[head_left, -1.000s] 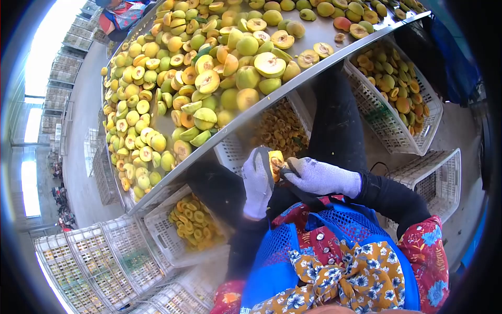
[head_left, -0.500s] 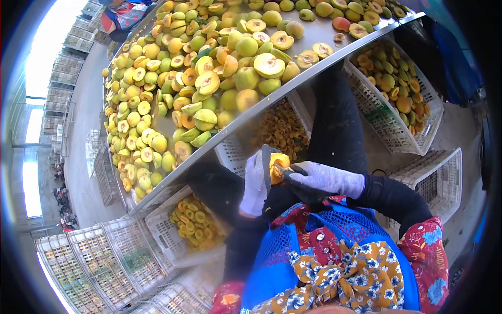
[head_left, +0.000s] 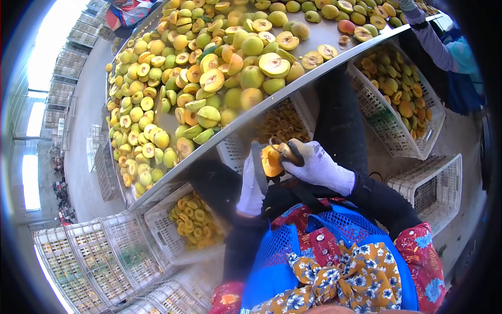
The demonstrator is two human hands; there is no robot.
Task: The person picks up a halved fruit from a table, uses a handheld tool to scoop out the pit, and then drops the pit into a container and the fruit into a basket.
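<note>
My left hand (head_left: 253, 180), in a pale glove with dark palm, holds an orange-yellow fruit half (head_left: 271, 160) just below the table edge. On the fruit's right side, my right hand (head_left: 315, 166), gloved too, has its thumb and fingers closed round something I cannot make out. Under both hands stands a crate of small brownish-yellow pieces (head_left: 282, 125). Halved green and yellow fruit (head_left: 212, 80) covers much of the metal table (head_left: 238, 124) in front of me.
At the lower left, a crate holds hollowed fruit halves (head_left: 194, 220), beside stacked white crates (head_left: 99, 259). A full crate (head_left: 384, 118) and another crate (head_left: 439, 193) stand at the right. Another person's gloved arm (head_left: 433, 42) reaches in at the upper right; one more person (head_left: 125, 13) is upper left.
My right hand has turned and lifted slightly, its fingers now over the fruit's right side. The other person's arm has come into view at the upper right.
</note>
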